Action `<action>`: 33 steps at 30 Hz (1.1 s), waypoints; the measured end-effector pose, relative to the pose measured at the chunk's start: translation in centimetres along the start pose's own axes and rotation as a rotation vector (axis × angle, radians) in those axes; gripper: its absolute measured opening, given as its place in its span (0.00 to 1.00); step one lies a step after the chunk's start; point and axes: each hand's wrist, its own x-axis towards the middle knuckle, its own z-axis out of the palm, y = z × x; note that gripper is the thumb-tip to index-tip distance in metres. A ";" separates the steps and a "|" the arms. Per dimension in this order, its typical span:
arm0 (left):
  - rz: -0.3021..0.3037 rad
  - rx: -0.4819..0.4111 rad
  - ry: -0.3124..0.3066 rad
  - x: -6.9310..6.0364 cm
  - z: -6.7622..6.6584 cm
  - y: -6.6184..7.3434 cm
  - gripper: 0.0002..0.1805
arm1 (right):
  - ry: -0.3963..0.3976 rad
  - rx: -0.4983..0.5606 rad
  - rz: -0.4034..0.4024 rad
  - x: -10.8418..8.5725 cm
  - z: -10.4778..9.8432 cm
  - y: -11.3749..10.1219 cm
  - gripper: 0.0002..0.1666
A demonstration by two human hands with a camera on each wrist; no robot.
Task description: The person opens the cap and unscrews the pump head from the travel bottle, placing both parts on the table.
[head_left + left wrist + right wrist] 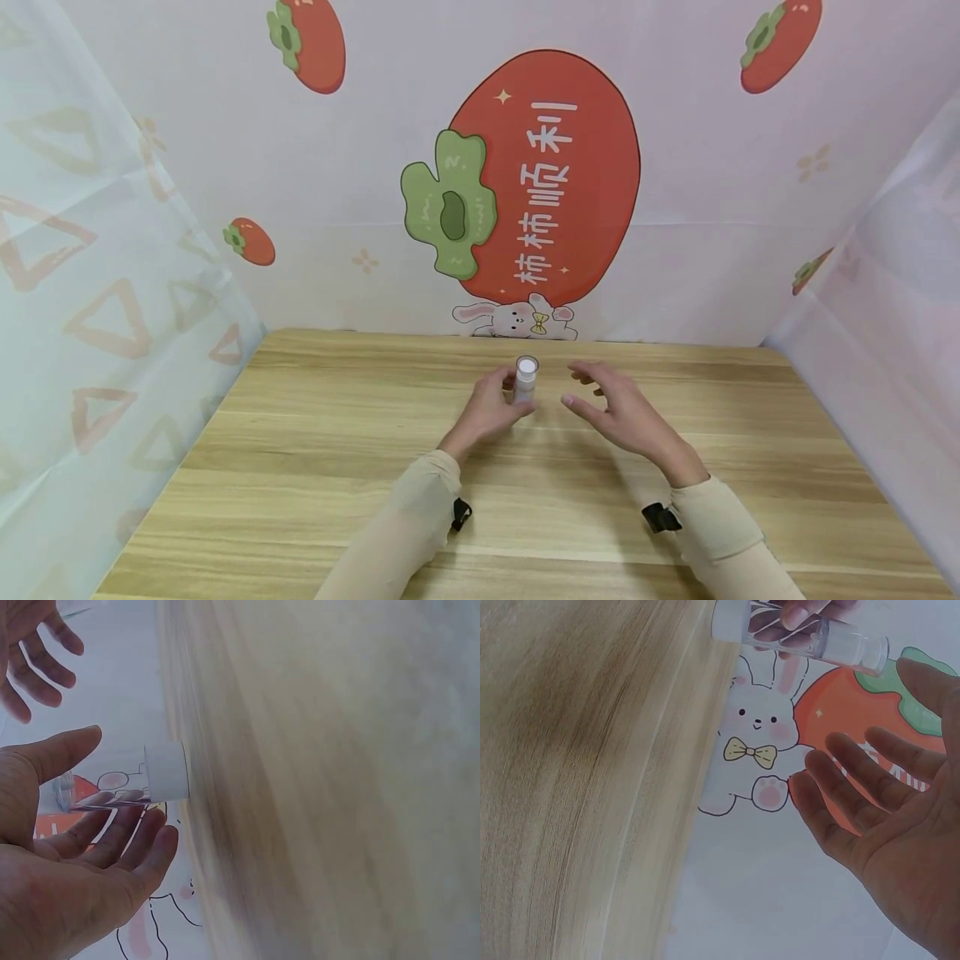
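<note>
A small clear bottle (527, 377) with a white base (166, 772) stands upright on the wooden table. A clear cap (870, 651) sits at its top. My left hand (489, 410) is around the bottle, its thumb on the near side and its loosely bent fingers behind. In the left wrist view the thumb tip appears apart from the bottle wall; finger contact is hard to tell. My right hand (621, 414) hovers just right of the bottle, palm toward it, fingers spread and relaxed, holding nothing.
The wooden table (315, 467) reaches back to a cloth backdrop (697, 275) printed with persimmons and a rabbit (517, 319). Patterned cloth also hangs at the left (97, 250) and right (892, 308). Dark straps show under both wrists.
</note>
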 end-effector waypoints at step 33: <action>0.030 0.090 0.031 -0.9 -0.4 1.4 0.21 | -0.002 0.046 -0.029 0.2 0.3 -0.4 0.33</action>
